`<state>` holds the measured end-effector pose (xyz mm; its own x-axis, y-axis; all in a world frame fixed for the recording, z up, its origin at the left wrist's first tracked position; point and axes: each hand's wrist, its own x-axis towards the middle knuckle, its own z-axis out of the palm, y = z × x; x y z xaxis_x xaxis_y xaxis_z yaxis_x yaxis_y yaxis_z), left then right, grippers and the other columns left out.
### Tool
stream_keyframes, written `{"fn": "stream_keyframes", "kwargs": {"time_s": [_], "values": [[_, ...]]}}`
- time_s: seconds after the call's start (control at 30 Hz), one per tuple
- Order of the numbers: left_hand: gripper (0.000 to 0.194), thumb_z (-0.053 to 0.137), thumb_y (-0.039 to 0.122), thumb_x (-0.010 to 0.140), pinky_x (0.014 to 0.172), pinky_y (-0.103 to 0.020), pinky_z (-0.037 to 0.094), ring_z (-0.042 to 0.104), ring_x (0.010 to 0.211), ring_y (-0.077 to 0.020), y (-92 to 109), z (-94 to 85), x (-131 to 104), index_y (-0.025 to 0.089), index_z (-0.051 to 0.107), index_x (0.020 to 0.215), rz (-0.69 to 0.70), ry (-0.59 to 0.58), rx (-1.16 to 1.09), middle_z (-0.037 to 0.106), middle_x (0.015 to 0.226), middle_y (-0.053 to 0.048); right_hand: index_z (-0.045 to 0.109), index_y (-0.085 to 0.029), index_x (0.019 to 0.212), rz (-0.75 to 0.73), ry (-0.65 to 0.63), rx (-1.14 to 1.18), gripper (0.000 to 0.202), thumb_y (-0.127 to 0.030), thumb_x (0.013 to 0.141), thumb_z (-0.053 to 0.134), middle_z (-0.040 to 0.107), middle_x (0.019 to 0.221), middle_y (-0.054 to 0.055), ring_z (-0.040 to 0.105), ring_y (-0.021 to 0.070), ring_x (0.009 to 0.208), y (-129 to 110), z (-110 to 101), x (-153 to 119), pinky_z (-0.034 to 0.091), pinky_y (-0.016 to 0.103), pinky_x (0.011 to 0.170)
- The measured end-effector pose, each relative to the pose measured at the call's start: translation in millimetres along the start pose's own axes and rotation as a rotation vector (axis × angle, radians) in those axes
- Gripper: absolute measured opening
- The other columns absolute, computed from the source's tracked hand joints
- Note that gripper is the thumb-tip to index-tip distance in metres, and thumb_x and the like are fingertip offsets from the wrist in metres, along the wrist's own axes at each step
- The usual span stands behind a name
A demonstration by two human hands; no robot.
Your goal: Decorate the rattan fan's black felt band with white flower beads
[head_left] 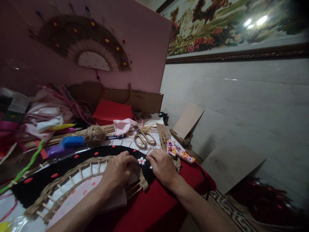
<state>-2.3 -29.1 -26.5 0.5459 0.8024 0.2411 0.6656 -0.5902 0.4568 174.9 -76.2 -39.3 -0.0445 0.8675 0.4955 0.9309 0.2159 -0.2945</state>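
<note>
A large fan-shaped craft (pixel 96 156) lies before me, its black outer band dotted with red spots and edged with braided twine (pixel 79 169). Short sticks cross a white strip to a pale pink dotted inner piece (pixel 82 193). Near the band's right end sits a white flower (pixel 142 160) with a red centre. My left hand (pixel 120 169) is closed, fingertips pinched just left of the flower; what they hold is hidden. Right of the flower, my right hand (pixel 163 166) is closed too, thumb and finger together at the band, close to a small white dot (pixel 151 167).
Gold-handled scissors (pixel 145 139), a twine ball (pixel 94 134) and blue and purple packs (pixel 72 141) lie behind the fan. A flower-patterned glue gun (pixel 181 152) with a black cord rests at the table's right edge. A finished-looking fan (pixel 82 42) hangs on the pink board.
</note>
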Motion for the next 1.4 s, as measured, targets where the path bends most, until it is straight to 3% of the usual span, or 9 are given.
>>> {"fn": "stream_keyframes", "kwargs": {"time_s": [0.17,0.37,0.57,0.97,1.2,1.4], "values": [[0.028,0.045,0.019,0.082,0.055,-0.025,0.033,0.054,0.064,-0.0146,4.7,-3.3,-7.6,0.029,0.069,0.092,0.097,-0.022,0.246,0.056,0.076,-0.003,0.059,-0.019,0.075,0.0,-0.003,0.006,0.016,-0.022,0.087,0.049,0.062,0.078,0.003,0.053,0.0159,0.077,-0.6,0.4,-0.4,0.036,0.026,0.071],[0.022,0.045,0.021,0.083,0.051,-0.026,0.028,0.051,0.061,-0.0159,10.5,-5.6,-12.6,0.027,0.066,0.087,0.227,-0.069,0.475,0.053,0.075,-0.004,0.059,-0.018,0.075,-0.001,-0.015,0.02,0.017,-0.021,0.087,0.049,0.062,0.079,0.003,0.053,0.0158,0.078,-1.2,0.0,-0.3,0.036,0.026,0.072],[0.02,0.045,0.02,0.084,0.051,-0.026,0.029,0.051,0.061,-0.016,10.3,-5.3,-12.5,0.025,0.063,0.089,0.235,-0.047,0.495,0.053,0.075,-0.004,0.059,-0.018,0.075,0.007,-0.023,0.024,0.016,-0.021,0.087,0.049,0.062,0.079,0.003,0.053,0.0156,0.078,-1.1,-0.6,-0.4,0.036,0.026,0.071],[0.028,0.045,0.015,0.081,0.052,-0.027,0.033,0.053,0.063,-0.0167,9.3,-2.8,-11.9,0.027,0.063,0.1,0.246,-0.119,0.498,0.055,0.077,-0.005,0.058,-0.019,0.075,0.019,-0.005,-0.04,0.016,-0.021,0.088,0.048,0.061,0.08,0.003,0.052,0.0164,0.078,1.7,2.3,-2.0,0.035,0.027,0.07],[0.026,0.044,0.022,0.085,0.05,-0.025,0.03,0.052,0.06,-0.0148,11.2,-5.7,-12.1,0.03,0.06,0.103,0.194,-0.058,0.487,0.054,0.075,-0.003,0.058,-0.019,0.075,0.014,-0.009,-0.03,0.017,-0.021,0.088,0.048,0.061,0.079,0.003,0.052,0.0169,0.078,1.6,3.1,-1.3,0.035,0.028,0.07],[0.029,0.044,0.019,0.083,0.05,-0.025,0.03,0.052,0.062,-0.015,11.1,-2.1,-10.5,0.029,0.061,0.104,0.216,-0.098,0.502,0.054,0.077,-0.005,0.058,-0.019,0.075,0.022,-0.016,-0.025,0.017,-0.022,0.087,0.049,0.062,0.08,0.003,0.053,0.0161,0.078,0.0,0.9,-1.1,0.035,0.027,0.07]]}}
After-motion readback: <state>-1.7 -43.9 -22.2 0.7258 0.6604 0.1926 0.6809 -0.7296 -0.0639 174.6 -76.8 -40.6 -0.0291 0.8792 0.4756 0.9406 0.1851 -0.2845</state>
